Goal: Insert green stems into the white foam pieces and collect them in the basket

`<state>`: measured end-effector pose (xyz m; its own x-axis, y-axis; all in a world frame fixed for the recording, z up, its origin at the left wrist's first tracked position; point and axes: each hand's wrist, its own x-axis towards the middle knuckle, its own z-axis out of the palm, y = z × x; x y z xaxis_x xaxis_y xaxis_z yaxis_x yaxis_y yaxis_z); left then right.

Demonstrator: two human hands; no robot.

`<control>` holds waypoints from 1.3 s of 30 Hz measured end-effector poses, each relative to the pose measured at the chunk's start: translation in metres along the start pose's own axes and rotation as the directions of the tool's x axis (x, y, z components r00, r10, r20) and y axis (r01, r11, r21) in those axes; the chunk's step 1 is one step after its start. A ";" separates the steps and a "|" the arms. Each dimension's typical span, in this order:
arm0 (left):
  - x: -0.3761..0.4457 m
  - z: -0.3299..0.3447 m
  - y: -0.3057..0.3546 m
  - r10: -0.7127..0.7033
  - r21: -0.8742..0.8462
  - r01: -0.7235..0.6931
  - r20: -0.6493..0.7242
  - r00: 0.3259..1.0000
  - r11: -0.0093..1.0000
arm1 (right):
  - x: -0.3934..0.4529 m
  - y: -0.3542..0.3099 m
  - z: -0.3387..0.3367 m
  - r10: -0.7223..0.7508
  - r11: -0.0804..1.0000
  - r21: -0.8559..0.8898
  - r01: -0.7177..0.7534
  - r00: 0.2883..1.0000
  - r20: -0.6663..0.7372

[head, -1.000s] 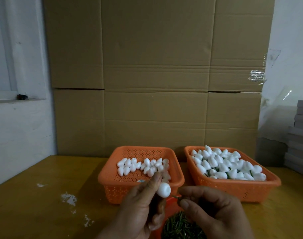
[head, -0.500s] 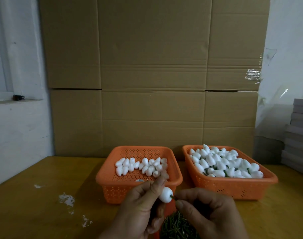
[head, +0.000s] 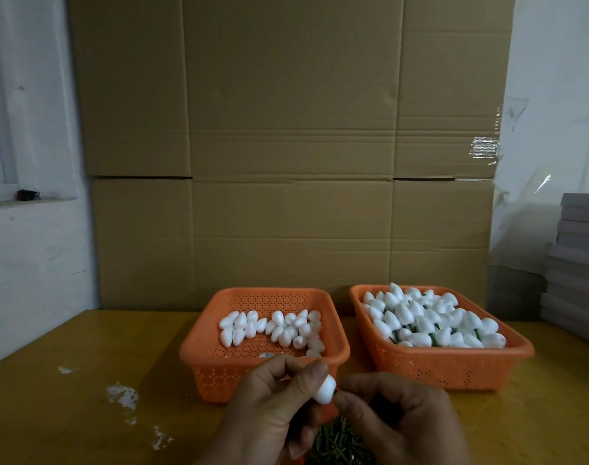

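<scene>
My left hand pinches a white foam piece between thumb and fingers near the bottom centre. My right hand pinches a thin green stem whose tip touches the foam piece's base; most of the stem is hidden by my fingers. Behind my hands, the left orange basket holds several bare foam pieces. The right orange basket is heaped with foam pieces that show green stems. A pile of loose green stems lies below my hands.
The baskets stand on a yellow-brown table with white flecks at the left. A tall cardboard sheet stands behind them. Grey stacked boards sit at the right edge, a white wall and sill at the left.
My hands have closed together: the stem's tip now meets the foam piece's base. The foam piece has tilted and sunk slightly lower in my left fingers.
</scene>
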<state>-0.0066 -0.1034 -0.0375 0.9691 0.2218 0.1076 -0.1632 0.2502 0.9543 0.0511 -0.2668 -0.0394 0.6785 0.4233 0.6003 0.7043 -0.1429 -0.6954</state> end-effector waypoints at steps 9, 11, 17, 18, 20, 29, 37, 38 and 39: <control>0.005 0.002 -0.009 0.189 0.081 -0.184 -0.062 0.980 0.980 | -0.001 0.006 0.007 0.099 0.990 0.104 -0.098 0.995 -0.001; 0.006 0.000 -0.010 0.189 0.085 -0.187 -0.014 0.982 0.979 | -0.001 0.005 0.009 0.109 0.980 0.168 -0.102 0.993 -0.034; 0.004 0.001 -0.012 0.239 0.163 -0.236 -0.001 0.971 0.958 | -0.002 0.001 0.011 0.108 0.947 0.312 -0.084 0.992 -0.061; 0.002 0.001 -0.011 0.258 0.202 -0.255 0.011 0.966 0.946 | -0.003 0.000 0.011 0.105 0.944 0.319 -0.079 0.992 -0.063; -0.002 0.002 -0.009 0.291 0.290 -0.292 0.046 0.956 0.911 | -0.005 0.000 0.012 0.092 0.944 0.324 -0.064 0.993 -0.072; -0.011 0.008 -0.007 0.406 0.444 -0.417 0.124 0.905 0.793 | -0.009 -0.003 0.014 0.111 0.918 0.385 -0.098 0.994 -0.013; -0.008 0.009 -0.016 0.412 0.490 -0.416 0.123 0.903 0.766 | -0.008 -0.006 0.014 0.109 0.915 0.390 -0.098 0.994 -0.006; -0.007 0.009 -0.017 0.417 0.492 -0.420 0.122 0.901 0.763 | -0.008 -0.006 0.013 0.105 0.910 0.404 -0.094 0.994 -0.005; -0.007 0.010 -0.018 0.419 0.494 -0.419 0.116 0.900 0.762 | -0.008 -0.006 0.013 0.102 0.903 0.420 -0.091 0.995 -0.004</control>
<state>-0.0083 -0.1184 -0.0528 0.8255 0.1955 0.5294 -0.4389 -0.3673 0.8200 0.0382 -0.2575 -0.0453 0.7477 0.4033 0.5275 0.4864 0.2083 -0.8486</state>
